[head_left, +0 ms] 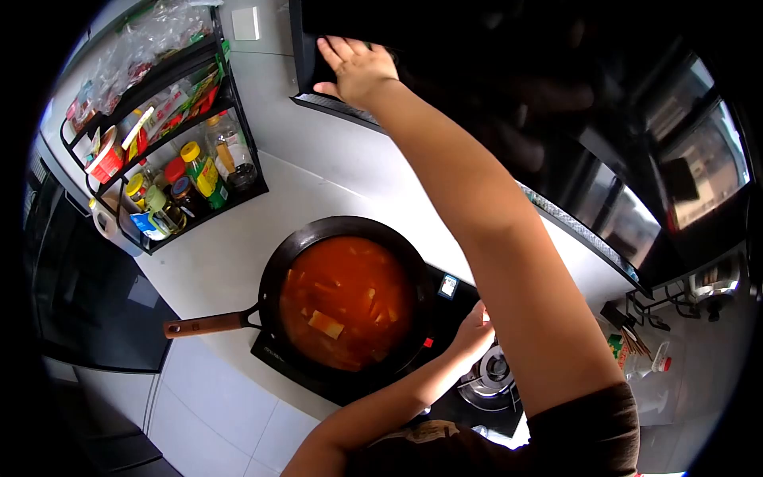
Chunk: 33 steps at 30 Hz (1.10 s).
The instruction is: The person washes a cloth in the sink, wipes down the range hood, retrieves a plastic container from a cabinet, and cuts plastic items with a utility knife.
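My right hand (358, 71) reaches up to the far left edge of a glossy black range hood (477, 48). Its palm and outstretched fingers lie against the dark panel. My left hand (474, 330) is low over the black gas stove (445, 318), near the right burner (494, 370). My right forearm covers most of its fingers, so what they touch is hidden. To the left of that hand, a black wok (274, 262) with a wooden handle (203, 324) stands on the stove. Red-orange broth (358, 278) fills much of it, with a pale yellowish flat piece (326, 324) at the surface.
A black tiered rack (246, 119) at the back left holds seasoning jars, bottles and plastic bags. White counter (294, 195) runs between rack and wok. Along the right wall are a utensil rail (656, 306) and a clear bottle with a red cap (664, 364).
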### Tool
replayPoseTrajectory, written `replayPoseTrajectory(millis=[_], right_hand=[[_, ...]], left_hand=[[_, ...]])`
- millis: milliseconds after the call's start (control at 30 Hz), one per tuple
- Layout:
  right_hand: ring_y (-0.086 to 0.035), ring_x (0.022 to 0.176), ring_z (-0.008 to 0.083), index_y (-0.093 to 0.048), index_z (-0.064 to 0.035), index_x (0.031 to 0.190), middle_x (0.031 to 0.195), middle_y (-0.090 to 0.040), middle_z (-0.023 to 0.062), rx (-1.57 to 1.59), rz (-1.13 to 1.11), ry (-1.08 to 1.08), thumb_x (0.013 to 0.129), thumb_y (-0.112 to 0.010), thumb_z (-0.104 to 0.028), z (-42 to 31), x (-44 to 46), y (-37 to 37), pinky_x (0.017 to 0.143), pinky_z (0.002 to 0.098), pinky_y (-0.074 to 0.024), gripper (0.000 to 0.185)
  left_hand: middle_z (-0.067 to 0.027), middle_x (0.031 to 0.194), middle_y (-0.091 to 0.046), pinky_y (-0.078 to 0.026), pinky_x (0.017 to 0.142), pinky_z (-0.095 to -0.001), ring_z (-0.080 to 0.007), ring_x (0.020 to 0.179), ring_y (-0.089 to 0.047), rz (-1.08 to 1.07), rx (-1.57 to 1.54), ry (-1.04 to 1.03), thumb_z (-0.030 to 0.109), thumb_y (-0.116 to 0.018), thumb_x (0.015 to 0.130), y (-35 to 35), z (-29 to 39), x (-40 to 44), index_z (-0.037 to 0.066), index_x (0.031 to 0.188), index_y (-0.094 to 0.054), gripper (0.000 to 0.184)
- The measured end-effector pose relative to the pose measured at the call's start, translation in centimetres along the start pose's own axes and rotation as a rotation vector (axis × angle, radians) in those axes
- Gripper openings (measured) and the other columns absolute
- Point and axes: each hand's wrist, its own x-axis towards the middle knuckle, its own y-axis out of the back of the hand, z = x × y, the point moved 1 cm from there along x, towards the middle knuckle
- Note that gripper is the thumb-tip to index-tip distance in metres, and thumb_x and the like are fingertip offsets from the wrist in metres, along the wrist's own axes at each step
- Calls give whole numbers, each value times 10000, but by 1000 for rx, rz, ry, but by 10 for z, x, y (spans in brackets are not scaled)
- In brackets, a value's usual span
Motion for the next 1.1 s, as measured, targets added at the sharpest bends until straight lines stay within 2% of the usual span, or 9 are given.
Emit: replayPoseTrajectory(millis=[67, 167, 267, 400, 533, 833, 967, 1033, 1100], right_hand=[[-267, 1358, 184, -190, -118, 1477, 1505, -251, 22, -19, -4, 8, 902, -294, -643, -13, 9, -5, 1086, 402, -256, 785], [-158, 1409, 216, -190, -93, 1475, 1533, -189, 52, -127, 51, -15, 899, -230, -665, -22, 1, -10, 1130, 446, -132, 813], [-48, 1436, 229, -228, -83, 1464, 1545, -141, 87, -77, -72, 190, 892, -133, -680, -20, -15, -11, 1139, 480, 34, 832], [-150, 1413, 142, -535, -90, 1285, 1482, -323, 3, 159, -158, 326, 960, -112, -567, -6, -28, -6, 1163, 407, -5, 716], [-277, 1369, 123, -691, -101, 1024, 1333, -518, -14, 257, -87, 365, 979, -334, -415, 15, -48, 0, 1174, 375, -43, 478], [-372, 1326, 161, -680, -73, 669, 1238, -593, 23, 351, -48, 352, 858, -552, -199, 109, -189, 63, 1172, 434, -108, 261], [-382, 1323, 198, -682, -53, 695, 1242, -578, 53, 399, -20, 224, 721, -565, -119, 154, -277, 99, 1158, 480, -141, 137], [-347, 1344, 227, -710, -45, 774, 1287, -538, 72, 395, -29, 134, 701, -545, -94, 171, -319, 116, 1151, 494, -130, 187], [-312, 1364, 240, -721, -39, 837, 1330, -499, 94, 395, -46, 14, 679, -539, -72, 185, -358, 133, 1148, 497, -113, 244]], left_hand=[[-24, 947, -563, -421, 696, -238, -69, 816, -506, -53, -179, -68, 249, -568, 923, 5, -31, 15, 17, 1208, -476, 379], [-28, 934, -567, -419, 693, -234, -70, 814, -506, -75, -105, -44, 229, -561, 924, 8, -23, 13, 16, 1200, -479, 358], [-47, 989, -591, -433, 739, -250, -88, 874, -532, -64, -89, 27, 195, -554, 921, 0, 6, -3, 19, 1190, -497, 326], [-66, 1048, -603, -438, 794, -264, -117, 933, -548, -64, -29, 47, 171, -556, 916, -4, -6, -1, 19, 1180, -512, 308], [-51, 1001, -608, -440, 778, -263, -113, 915, -550, -83, -102, 44, 199, -558, 924, -15, -5, -7, 23, 1145, -534, 284], [-94, 1146, -577, -459, 863, -340, -197, 1067, -553, -53, 211, 84, 279, -551, 930, -31, -27, -10, 74, 1175, -537, 320], [-111, 1180, -550, -457, 875, -352, -214, 1085, -542, -87, 268, 88, 282, -549, 932, -50, -35, -10, 67, 1188, -529, 335], [-100, 1182, -580, -482, 806, -302, -161, 1031, -564, -68, 308, 86, 238, -524, 931, -65, -34, -13, 43, 1184, -545, 320], [-121, 1192, -542, -449, 887, -361, -224, 1110, -531, -113, 307, 112, 254, -536, 932, -75, -36, -15, 41, 1193, -522, 337]])
